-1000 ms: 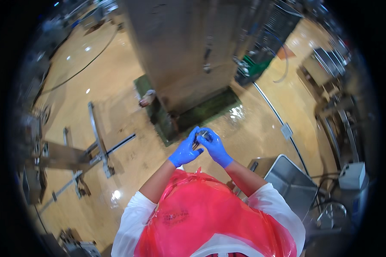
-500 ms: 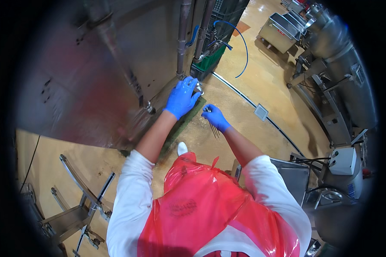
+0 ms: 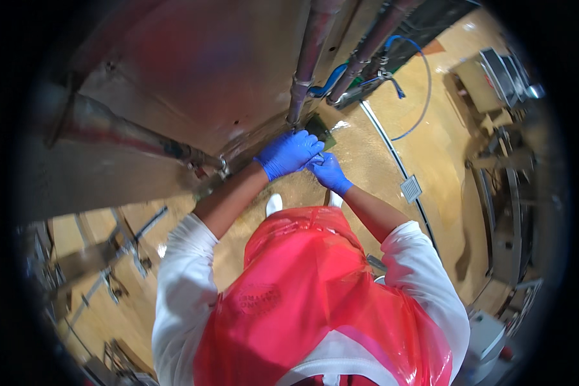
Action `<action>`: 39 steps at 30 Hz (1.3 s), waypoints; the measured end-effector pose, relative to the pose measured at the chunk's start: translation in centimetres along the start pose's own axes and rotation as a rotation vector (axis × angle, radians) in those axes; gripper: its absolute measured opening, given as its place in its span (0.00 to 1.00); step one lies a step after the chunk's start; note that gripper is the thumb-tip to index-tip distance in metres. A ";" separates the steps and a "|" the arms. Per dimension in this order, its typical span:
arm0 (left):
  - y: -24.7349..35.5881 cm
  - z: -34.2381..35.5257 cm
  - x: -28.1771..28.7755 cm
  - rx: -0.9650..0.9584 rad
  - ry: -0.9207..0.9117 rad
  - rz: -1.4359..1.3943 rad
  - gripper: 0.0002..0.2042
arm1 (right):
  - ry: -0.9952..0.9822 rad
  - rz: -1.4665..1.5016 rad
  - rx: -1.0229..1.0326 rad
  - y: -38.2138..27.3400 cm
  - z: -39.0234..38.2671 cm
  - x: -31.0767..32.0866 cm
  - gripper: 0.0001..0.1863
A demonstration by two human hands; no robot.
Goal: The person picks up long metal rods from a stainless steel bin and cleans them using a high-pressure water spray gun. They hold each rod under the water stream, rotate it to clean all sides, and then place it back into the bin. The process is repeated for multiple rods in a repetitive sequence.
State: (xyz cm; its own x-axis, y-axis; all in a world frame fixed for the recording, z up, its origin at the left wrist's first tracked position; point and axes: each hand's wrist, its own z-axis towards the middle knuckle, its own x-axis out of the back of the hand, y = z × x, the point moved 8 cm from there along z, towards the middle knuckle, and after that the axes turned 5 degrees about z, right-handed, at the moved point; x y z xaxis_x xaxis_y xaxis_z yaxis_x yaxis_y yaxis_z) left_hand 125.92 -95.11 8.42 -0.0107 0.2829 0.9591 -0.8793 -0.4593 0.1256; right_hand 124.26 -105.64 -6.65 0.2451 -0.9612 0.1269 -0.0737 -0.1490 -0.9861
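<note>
My left hand (image 3: pixel 291 156), in a blue glove, is closed just below the foot of a vertical metal pipe (image 3: pixel 310 61). What its fingers hold is hidden. Against it, from the right, comes my right hand (image 3: pixel 329 175), gloved in blue too, its fingers closed. A bit of grey metal (image 3: pixel 320 156) shows where the two hands meet. The thin metal rods seen earlier in my right hand are mostly hidden now. A blue lever handle (image 3: pixel 329 82) sits beside the pipe, above my hands.
A large steel wall (image 3: pixel 193 77) fills the upper left, with a slanting pipe (image 3: pixel 135 132) on it. A blue hose (image 3: pixel 426 80) hangs over the floor near a drain grate (image 3: pixel 410 188). Metal frames (image 3: pixel 93 257) stand at left, a metal bin (image 3: pixel 479 83) at upper right.
My right hand has moved in to meet my left, which has turned and closed its fingers. The rods no longer hang visibly below my right hand. The view has shifted toward the pipes.
</note>
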 end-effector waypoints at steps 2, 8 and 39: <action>-0.3 -0.1 -0.6 0.034 -0.033 -0.036 0.09 | -0.021 0.028 0.047 0.5 0.6 -0.4 0.10; 0.5 -0.6 -0.3 0.422 0.011 -0.027 0.09 | -0.133 0.043 0.078 -1.2 1.1 -1.1 0.10; 2.7 1.5 2.9 0.150 -0.275 0.425 0.13 | -0.546 -0.020 -0.320 3.2 -0.4 1.2 0.07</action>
State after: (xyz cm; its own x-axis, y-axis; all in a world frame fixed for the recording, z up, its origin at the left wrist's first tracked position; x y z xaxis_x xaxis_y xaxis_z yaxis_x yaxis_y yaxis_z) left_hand 124.20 -96.75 11.92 -0.2083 -0.1766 0.9620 -0.7469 -0.6063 -0.2731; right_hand 123.95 -107.38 -9.62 0.7011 -0.7130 -0.0110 -0.3283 -0.3091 -0.8926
